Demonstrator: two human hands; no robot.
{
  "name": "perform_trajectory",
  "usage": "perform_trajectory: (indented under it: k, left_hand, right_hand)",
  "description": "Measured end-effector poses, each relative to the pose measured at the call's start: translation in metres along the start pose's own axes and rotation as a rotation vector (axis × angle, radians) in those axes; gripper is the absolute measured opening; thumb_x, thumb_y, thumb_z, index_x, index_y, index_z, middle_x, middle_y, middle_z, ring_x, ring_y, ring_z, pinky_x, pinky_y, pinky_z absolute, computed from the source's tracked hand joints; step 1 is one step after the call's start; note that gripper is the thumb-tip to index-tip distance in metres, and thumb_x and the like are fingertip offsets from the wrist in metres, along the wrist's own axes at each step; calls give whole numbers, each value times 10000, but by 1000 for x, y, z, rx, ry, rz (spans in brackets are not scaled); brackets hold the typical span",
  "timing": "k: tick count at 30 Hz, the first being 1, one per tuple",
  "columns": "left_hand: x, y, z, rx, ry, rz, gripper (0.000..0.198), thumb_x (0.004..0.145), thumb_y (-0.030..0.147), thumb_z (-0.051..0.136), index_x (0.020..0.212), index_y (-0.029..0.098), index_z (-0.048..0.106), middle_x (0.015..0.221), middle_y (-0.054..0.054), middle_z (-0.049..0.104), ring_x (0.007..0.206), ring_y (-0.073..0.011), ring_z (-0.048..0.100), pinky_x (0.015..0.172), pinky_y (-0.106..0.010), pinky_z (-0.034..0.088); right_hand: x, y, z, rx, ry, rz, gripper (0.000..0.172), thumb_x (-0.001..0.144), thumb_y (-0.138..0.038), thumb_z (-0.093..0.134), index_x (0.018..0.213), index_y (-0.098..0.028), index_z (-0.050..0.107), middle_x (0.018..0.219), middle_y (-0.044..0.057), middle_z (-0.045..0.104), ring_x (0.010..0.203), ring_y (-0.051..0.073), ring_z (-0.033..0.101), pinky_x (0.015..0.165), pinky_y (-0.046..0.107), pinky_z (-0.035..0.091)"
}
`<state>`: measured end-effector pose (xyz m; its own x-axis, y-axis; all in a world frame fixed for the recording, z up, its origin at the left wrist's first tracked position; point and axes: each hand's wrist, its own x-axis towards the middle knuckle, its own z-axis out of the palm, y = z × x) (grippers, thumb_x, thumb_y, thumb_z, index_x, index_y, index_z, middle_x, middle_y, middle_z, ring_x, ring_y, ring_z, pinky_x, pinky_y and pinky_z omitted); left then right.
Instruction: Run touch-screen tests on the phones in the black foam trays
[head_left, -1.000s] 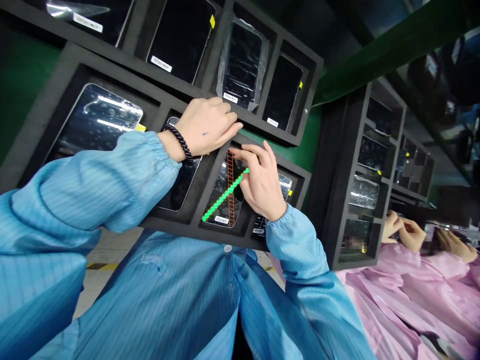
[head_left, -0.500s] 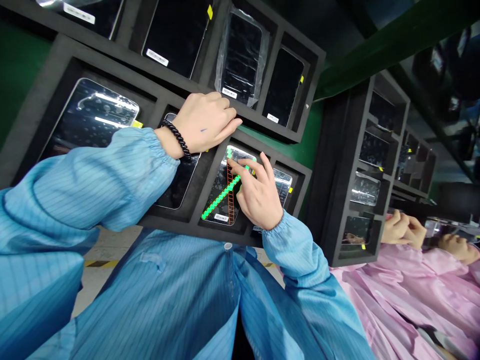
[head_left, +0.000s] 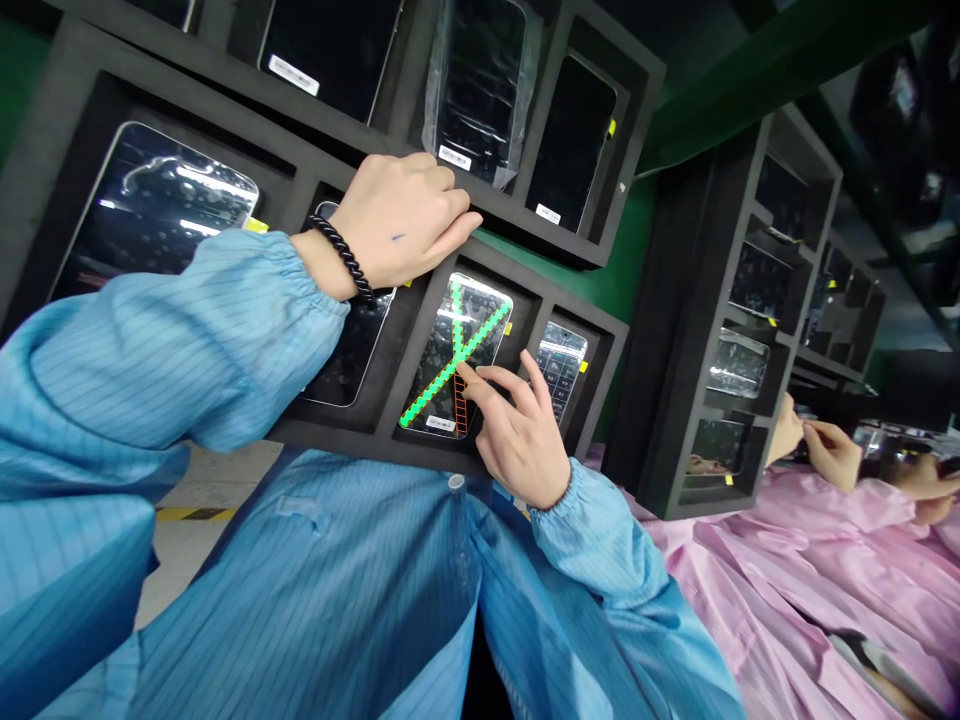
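Observation:
My right hand (head_left: 517,425) is open over a smartphone (head_left: 439,350) lying face up in a tray compartment. Its index fingertip touches the screen near the middle, the other fingers spread to the right. Two bright green bands cross on the screen, and a red-outlined ladder strip runs on below the fingertip. My left hand (head_left: 409,220), with a black braided bracelet (head_left: 341,255), rests on the dark foam tray (head_left: 352,430) by its upper edge. Its fingers curl down with their tips hidden; what they grip cannot be made out. A larger phone (head_left: 349,350) lies partly beneath that wrist.
A tablet (head_left: 150,215) lies left in my tray; a phone showing a keypad (head_left: 562,365) lies right. Another tray (head_left: 517,225) with several devices stands behind. Right, stacked trays (head_left: 750,390) rise beside a co-worker's hands (head_left: 832,455) and pink sleeves. A green bar (head_left: 720,110) crosses above.
My right index finger has slid down the screen from near its top to the middle. The green band now follows that path, replacing the upper red ladder strip. My left hand stays in place.

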<state>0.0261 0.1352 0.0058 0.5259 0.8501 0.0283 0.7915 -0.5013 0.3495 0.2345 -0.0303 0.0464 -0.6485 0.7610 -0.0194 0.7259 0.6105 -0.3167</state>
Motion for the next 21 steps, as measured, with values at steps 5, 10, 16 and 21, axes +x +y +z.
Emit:
perform_trajectory:
  k: [5, 10, 16, 21]
  left_hand:
    - [0, 3, -3, 150, -22, 23, 659, 1065, 454, 94, 1070, 161, 685, 1016, -117, 680, 959, -254, 545, 677, -415, 352]
    - [-1, 4, -5, 175, -32, 14, 634, 1070, 417, 116, 1077, 131, 682, 1028, -120, 675, 986, -248, 555, 678, -396, 337]
    - [-2, 4, -5, 126, -30, 3, 661, 1070, 428, 113, 1114, 90, 680, 1053, -122, 677, 1049, -249, 579, 778, -336, 417]
    - [-2, 2, -1, 57, 14, 1, 667, 1075, 432, 138, 1099, 55, 687, 1020, -92, 667, 1061, -198, 572, 890, -321, 453]
  right_hand:
    - [-17, -11, -2, -4, -18, 16, 474, 830, 0, 398, 1245, -123, 590, 1371, 95, 685, 1252, 225, 605, 1314, 534, 188]
    - [-31, -22, -6, 0, -39, 33, 431, 854, -8, 407, 1215, -129, 609, 1369, 90, 688, 1236, 215, 615, 1318, 503, 184]
    - [-45, -31, -8, 7, -53, 0, 365, 848, -21, 436, 1146, -119, 624, 1320, 89, 715, 1194, 217, 621, 1320, 488, 175]
    - [-45, -36, -5, -7, -22, -17, 333, 850, -32, 424, 1102, -113, 627, 1165, 87, 761, 1099, 218, 639, 1300, 474, 226]
